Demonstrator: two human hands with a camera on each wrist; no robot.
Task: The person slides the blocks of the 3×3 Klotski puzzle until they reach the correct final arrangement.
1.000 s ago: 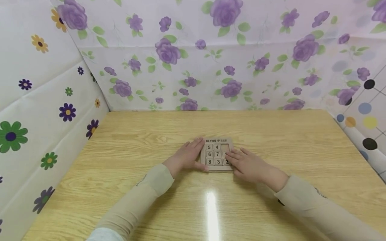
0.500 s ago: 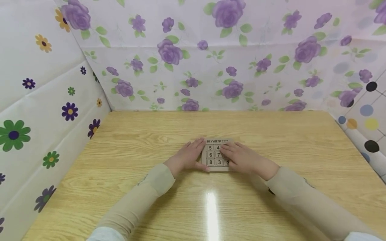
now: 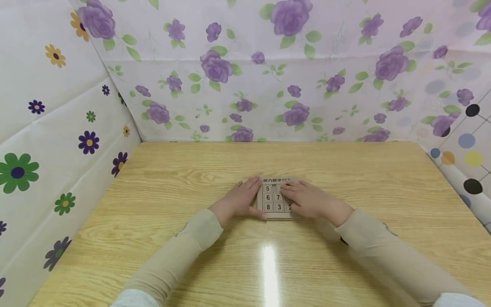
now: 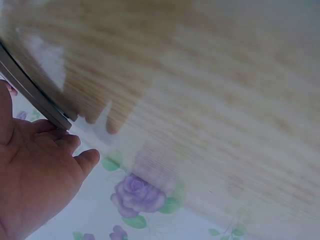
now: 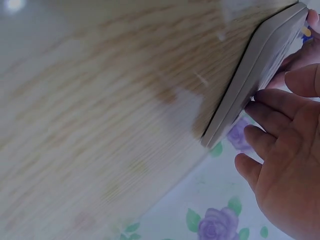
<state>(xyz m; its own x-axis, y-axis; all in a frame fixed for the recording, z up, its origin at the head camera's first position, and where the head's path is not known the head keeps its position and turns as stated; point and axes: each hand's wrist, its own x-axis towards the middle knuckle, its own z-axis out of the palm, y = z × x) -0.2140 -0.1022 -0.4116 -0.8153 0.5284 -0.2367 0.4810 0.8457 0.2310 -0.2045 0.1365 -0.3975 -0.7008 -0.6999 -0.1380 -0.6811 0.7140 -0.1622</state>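
Observation:
A flat wooden sliding number puzzle point(image 3: 281, 215) lies on the table, with dark characters along its far rim. Along its left side my left hand point(image 3: 238, 201) holds the frame, fingers at the far corner and thumb at the near one. Straight fingers of my right hand point(image 3: 312, 201) press on the top-row tile beside the 5 tile point(image 3: 267, 188), covering much of the right column. A narrow gap shows between those two tiles. The 6, 7, 8 and 3 tiles are readable. Both wrist views show the puzzle edge-on, with fingertips at its edge.
The wooden tabletop point(image 3: 184, 179) surrounds the puzzle and carries a bright light reflection point(image 3: 270, 273) in front. Behind it hangs a purple-flowered cloth point(image 3: 245, 76); a flower-patterned sheet point(image 3: 46, 140) stands to the left and a dotted one point(image 3: 469, 140) to the right.
My right hand has moved left and away from me, from the right column onto the top row. The 4 tile has slid right, away from the 5. My left hand stays in place.

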